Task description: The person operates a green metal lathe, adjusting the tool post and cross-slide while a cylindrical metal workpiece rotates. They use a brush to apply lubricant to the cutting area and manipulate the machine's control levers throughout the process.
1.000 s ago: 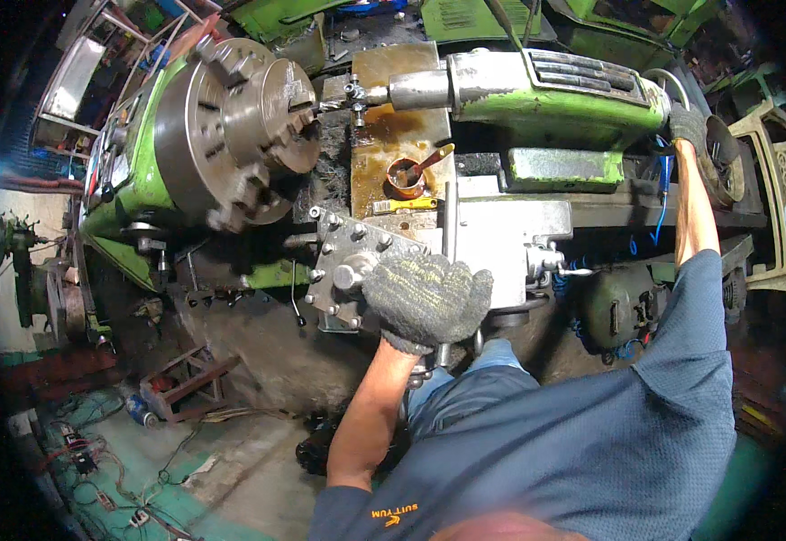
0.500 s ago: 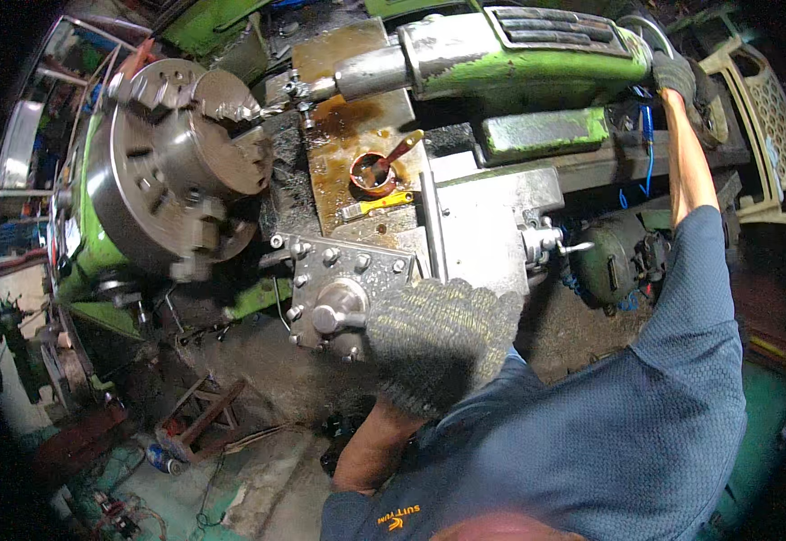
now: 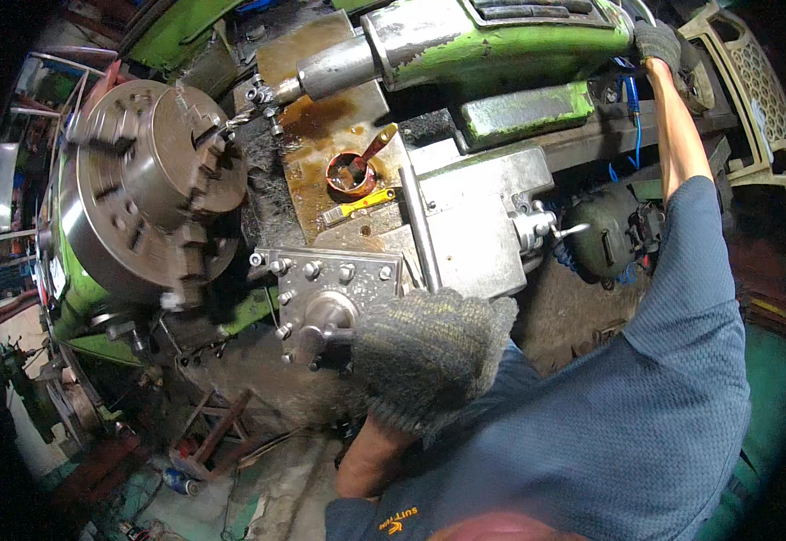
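My left hand (image 3: 429,361), in a dark knitted glove, is curled over the end of the lever (image 3: 325,335) on the square tool post (image 3: 321,288); its fingertips are hidden. Stretched out to the far right, my gloved right hand (image 3: 658,45) is closed round the rim of the handwheel (image 3: 638,13) at the end of the green tailstock (image 3: 501,45). From the tailstock's quill (image 3: 339,70) a drill chuck (image 3: 262,94) holds a drill bit (image 3: 238,122), pointed at the middle of the big lathe chuck (image 3: 154,185). Blurred jaws show the chuck turning.
An oily plate (image 3: 307,203) carries a red pot (image 3: 350,175) with a brush (image 3: 377,144) in it and a yellow-handled brush (image 3: 357,207) alongside. A metal bar (image 3: 421,230) lies by the cross slide. At the right stands a beige plastic chair (image 3: 749,99).
The view has shifted, so the lathe sits further left in the picture. The chuck's jaws have turned. Both hands keep their places on the lever and the handwheel.
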The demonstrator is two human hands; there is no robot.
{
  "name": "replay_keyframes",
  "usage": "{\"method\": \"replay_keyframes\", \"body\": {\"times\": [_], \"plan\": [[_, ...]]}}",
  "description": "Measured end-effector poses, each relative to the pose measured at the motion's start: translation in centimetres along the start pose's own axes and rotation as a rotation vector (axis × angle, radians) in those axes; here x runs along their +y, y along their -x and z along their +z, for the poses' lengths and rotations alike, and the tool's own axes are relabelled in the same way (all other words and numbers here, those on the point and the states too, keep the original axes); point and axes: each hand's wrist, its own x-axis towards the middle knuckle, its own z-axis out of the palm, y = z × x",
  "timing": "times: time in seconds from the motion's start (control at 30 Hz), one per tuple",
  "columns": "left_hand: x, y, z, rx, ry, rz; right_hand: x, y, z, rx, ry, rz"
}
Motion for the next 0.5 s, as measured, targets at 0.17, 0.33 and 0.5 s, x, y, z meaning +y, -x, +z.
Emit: {"method": "replay_keyframes", "body": {"times": [0.17, 0.33, 0.5], "plan": [[0.7, 0.6, -1.3, -0.009, -0.026, -0.054, -1.1, 0.8, -0.7, -0.003, -0.044, 0.005], [0.8, 1.7, -1.8, 0.003, -0.035, -0.113, -1.1, 0.9, -0.7, 0.017, 0.004, -0.069], [0.6, 2.0, -1.4, 0.036, -0.050, -0.142, -0.3, -1.0, -0.5, -0.126, 0.095, 0.024]]}}
